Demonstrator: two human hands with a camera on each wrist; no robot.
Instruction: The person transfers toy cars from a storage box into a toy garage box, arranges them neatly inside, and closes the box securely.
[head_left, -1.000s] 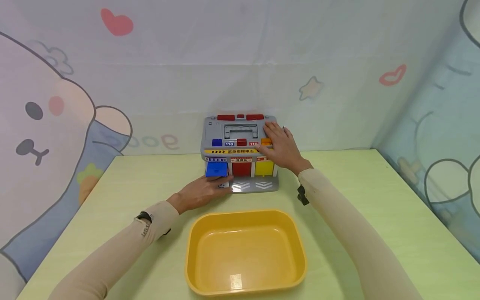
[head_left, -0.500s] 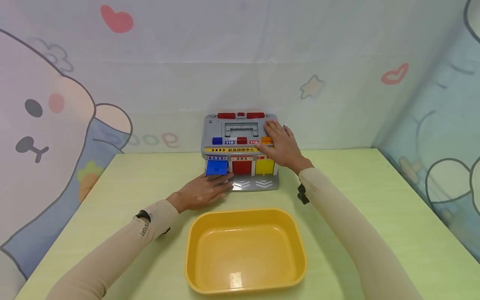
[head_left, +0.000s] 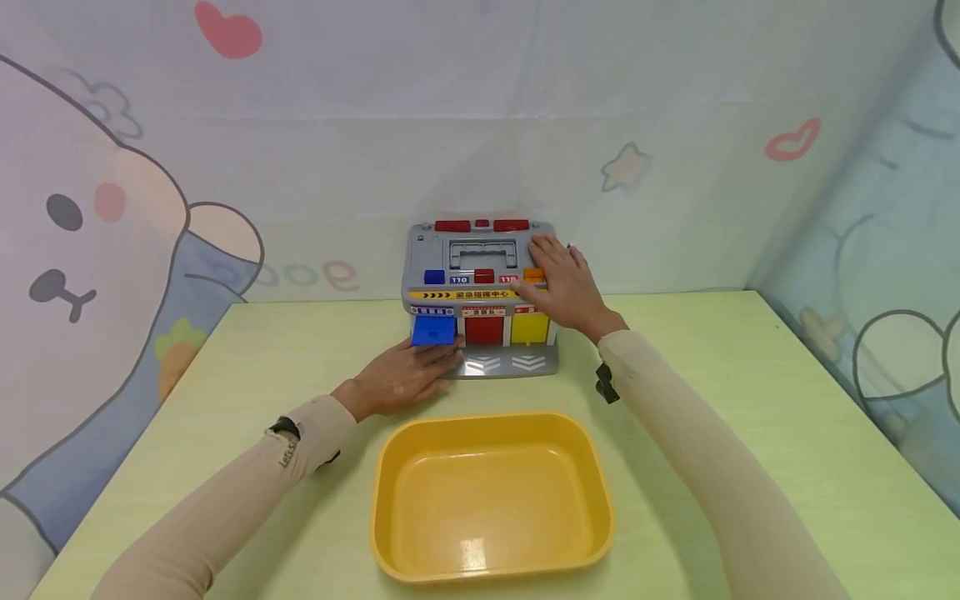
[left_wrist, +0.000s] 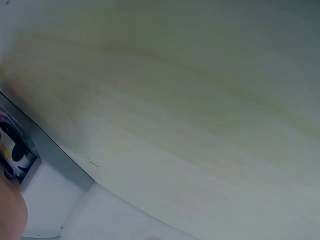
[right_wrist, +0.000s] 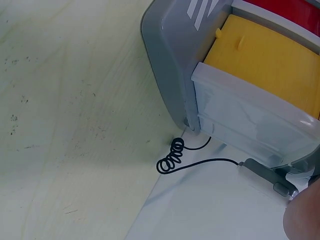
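A grey toy rescue station (head_left: 427, 250) stands at the back of the table, with blue, red and yellow garage doors. The blue door (head_left: 433, 332) on the left is swung up, while the red door (head_left: 484, 331) and yellow door (head_left: 529, 328) are down. My left hand (head_left: 397, 377) reaches to the opening below the blue door, fingers extended over the ramp. Inside that opening, the left wrist view shows part of a small toy vehicle (left_wrist: 19, 150) with dark wheels. My right hand (head_left: 566, 283) rests flat on the station's roof at its right side, beside the orange button (head_left: 534, 274).
A yellow tray (head_left: 491, 575) lies on the pale green table (head_left: 675, 367), in front of the station. Behind rises a printed cloth backdrop (head_left: 480, 158). A coiled black cord (right_wrist: 172, 159) runs to a dark grey handset (right_wrist: 270, 177) at the station's side.
My left fingers have shifted slightly at the doorway, covering a white patch with dark marks that showed between them. My right hand stays on the roof. The head view has tilted slightly.
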